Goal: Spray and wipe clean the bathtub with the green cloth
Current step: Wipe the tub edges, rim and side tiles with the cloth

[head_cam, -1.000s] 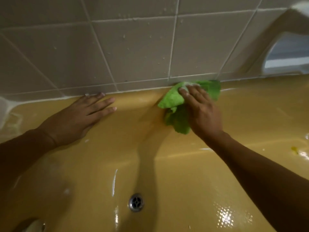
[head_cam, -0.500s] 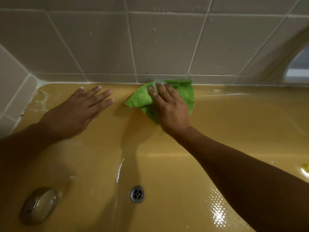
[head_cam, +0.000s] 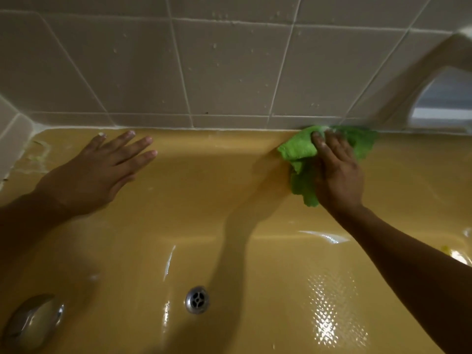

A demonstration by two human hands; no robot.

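— Head view: where does the green cloth (head_cam: 297, 150) sit?
— On the yellow bathtub's (head_cam: 229, 180) far rim, against the tiled wall (head_cam: 229, 72), bunched under the right hand (head_cam: 338, 175).
— Gripped?
— Pressed flat under fairly straight fingers; folds spill out left and below the palm, thumb hidden.
— And the left hand (head_cam: 102, 172)?
— Spread flat on the rim, well apart, holding nothing

Our right hand (head_cam: 337, 172) has slid the green cloth (head_cam: 298, 149) back rightward along the bathtub (head_cam: 229, 175) rim (just under the tiles (head_cam: 229, 72)), from beside our left hand (head_cam: 102, 169) to well apart.
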